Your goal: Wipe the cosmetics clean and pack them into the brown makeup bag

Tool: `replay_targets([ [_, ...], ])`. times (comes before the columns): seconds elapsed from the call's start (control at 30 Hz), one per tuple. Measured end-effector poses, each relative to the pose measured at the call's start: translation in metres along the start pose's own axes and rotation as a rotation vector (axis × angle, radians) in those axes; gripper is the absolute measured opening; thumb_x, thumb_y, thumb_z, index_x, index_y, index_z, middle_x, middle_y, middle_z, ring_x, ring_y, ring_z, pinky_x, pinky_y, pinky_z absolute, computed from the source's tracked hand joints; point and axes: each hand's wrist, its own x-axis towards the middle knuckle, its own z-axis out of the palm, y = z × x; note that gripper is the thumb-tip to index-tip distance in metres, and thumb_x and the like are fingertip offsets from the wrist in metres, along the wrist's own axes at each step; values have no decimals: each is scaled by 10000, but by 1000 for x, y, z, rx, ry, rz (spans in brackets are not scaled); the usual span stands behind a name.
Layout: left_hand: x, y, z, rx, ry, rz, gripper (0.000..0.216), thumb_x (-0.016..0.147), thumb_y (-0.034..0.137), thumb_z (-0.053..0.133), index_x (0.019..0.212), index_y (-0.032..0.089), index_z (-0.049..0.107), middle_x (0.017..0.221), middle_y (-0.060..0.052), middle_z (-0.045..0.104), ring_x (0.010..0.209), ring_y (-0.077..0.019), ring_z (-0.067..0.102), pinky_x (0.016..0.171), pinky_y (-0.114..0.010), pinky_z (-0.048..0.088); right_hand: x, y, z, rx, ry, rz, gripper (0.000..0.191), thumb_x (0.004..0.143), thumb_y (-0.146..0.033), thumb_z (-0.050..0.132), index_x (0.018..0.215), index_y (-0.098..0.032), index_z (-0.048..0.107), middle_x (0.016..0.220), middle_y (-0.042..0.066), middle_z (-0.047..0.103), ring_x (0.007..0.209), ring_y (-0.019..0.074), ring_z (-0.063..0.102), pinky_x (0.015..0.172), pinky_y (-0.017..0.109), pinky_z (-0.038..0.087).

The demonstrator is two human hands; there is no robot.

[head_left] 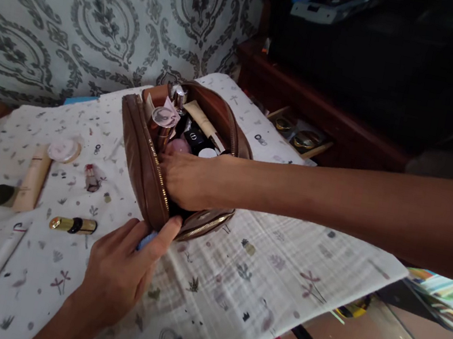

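Observation:
A brown makeup bag (135,150) with a gold zipper lies unzipped on the patterned cloth. My left hand (122,265) grips the bag's near corner, one finger over its rim; a bit of something blue (147,240) shows beneath that hand. Into the bag reaches my right hand (189,180), its fingertips hidden among the contents. Around it in the bag are a round compact-like item (165,117), a beige tube (200,118), a black case (195,138), a white round lid (208,153) and a pink rounded item (180,147).
Left on the white printed cloth (230,299) lie a gold and black lipstick tube (73,225), a white tube (2,258), a beige tube (33,179), a small jar (63,149) and a small clear bottle (92,178). An open drawer (298,132) stands behind, right of the bag.

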Motion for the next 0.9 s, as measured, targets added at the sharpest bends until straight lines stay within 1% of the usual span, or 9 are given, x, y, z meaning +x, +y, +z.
replay_targets([
  [0.13,1,-1,0,-6,-6,3,388,1017,171,389,1381,169,524,759,-38,628,652,-183,572,585,-287,427,-9,2,-4,13,125,39,208,753,-9,704,632,-165,639,803,49,695,904,265,687,886,438,564],
  [0.2,1,-1,1,-11,-1,6,421,1018,170,390,1426,170,491,747,-33,626,643,-181,571,580,-283,426,-10,3,1,-26,101,15,176,793,-37,683,671,-161,655,850,63,705,939,279,681,896,453,559],
  [0.33,1,-2,2,-12,-5,14,540,1014,165,403,1552,177,361,799,-51,656,668,-189,597,578,-284,437,0,3,19,-60,110,6,221,844,-113,674,635,-176,637,877,81,707,957,266,678,891,405,552],
  [0.47,0,-2,3,-5,-6,18,589,1014,163,399,1594,192,297,817,-59,670,687,-198,619,584,-287,454,5,2,27,-206,19,-45,165,897,-125,579,774,-155,684,1054,126,726,1088,308,646,907,451,517],
  [0.6,0,-2,3,4,-11,17,603,1013,159,402,1602,195,282,840,-63,683,688,-202,626,579,-293,459,0,-1,18,-286,-23,-116,167,923,-149,552,836,-141,694,1127,126,721,1172,314,608,954,462,478],
  [0.7,-1,-3,3,-7,-9,19,595,1015,164,404,1598,194,289,802,-55,666,666,-201,613,568,-293,455,-4,-4,5,-321,-88,-47,162,930,-155,558,852,-147,701,1193,111,709,1230,314,585,1008,459,471],
  [0.77,-2,-3,3,-15,-12,16,586,1017,166,406,1592,197,300,787,-51,655,661,-199,609,566,-289,454,-10,-6,-3,-309,-109,13,115,908,-181,614,841,-150,702,1164,101,717,1179,302,615,1003,449,487],
  [0.83,-1,-3,4,-21,-11,16,579,1017,165,408,1586,199,311,771,-46,647,660,-196,606,571,-284,457,-21,-6,-9,-266,-13,44,93,882,-217,677,813,-160,701,1079,76,730,1099,272,646,978,428,507],
  [0.9,-1,-3,4,-24,-2,20,579,1017,164,408,1587,198,311,763,-41,647,651,-189,598,579,-279,458,-39,-6,-13,-189,199,64,150,890,-239,690,758,-167,691,993,41,735,1068,243,659,966,414,515],
])
